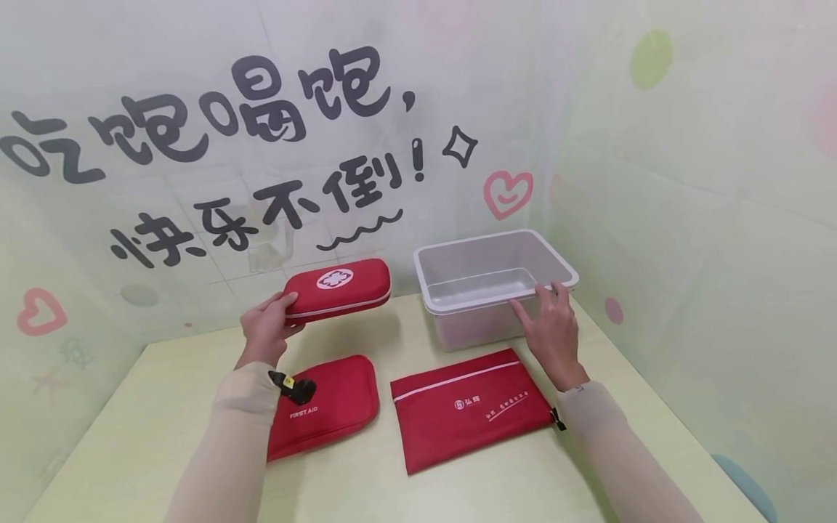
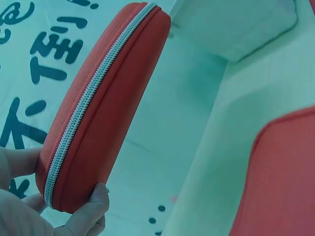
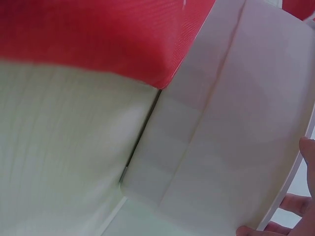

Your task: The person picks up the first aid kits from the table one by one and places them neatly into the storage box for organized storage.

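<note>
Sleeves (image 1: 225, 443) foremost | left grip (image 1: 267, 327) — holding red case (image 1: 343, 296), long axis crosswise, emblem (image 1: 335, 279) upward | right grip (image 1: 554, 335) — holding bin (image 1: 474, 327)

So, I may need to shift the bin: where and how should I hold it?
Probably by the near rim of the bin, coming from the front, fingers over the edge and thumb outside. The bin stands upright, its rim forms a lip round the open top, and the back wall crowds its far side.

The far wall (image 1: 503, 94) read "吃饱喝饱,快乐不倒!"; the near left pouch (image 1: 340, 396), "FIRST AID"; the near right pouch (image 1: 471, 418), "弘辉" beside unclear script; the red case (image 1: 353, 289) bore a white emblem (image 1: 335, 279).
</note>
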Available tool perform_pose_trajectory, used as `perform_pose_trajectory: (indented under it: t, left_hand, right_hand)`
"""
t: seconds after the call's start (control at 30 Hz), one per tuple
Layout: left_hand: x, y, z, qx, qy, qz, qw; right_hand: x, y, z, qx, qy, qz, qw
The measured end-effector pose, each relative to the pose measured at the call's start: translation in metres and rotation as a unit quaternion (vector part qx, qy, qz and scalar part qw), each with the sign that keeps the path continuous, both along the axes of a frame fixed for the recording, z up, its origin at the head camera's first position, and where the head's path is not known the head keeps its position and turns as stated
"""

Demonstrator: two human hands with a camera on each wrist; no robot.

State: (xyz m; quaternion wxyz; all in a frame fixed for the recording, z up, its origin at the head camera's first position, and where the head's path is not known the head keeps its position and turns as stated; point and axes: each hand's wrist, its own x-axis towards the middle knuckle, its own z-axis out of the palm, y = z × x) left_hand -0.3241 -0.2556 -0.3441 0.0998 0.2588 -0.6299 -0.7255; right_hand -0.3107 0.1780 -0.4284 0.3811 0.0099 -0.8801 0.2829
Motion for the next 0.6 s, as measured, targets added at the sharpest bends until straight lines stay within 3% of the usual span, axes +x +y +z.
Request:
perform_pose_trajectory:
  t: [0.27,0.6]
  left_hand:
    - [-0.005,0.026,0.014,0.023,0.016,-0.018,0.9994]
    - [-0.012,0.068,0.023,0.012,0.034,-0.025,0.9990]
  right_hand:
    - [0.000,0.000,0.000,0.000,-0.007,-0.006,1.0000]
    - [0.001,-0.001,0.000,0.001,-0.012,-0.007,0.9999]
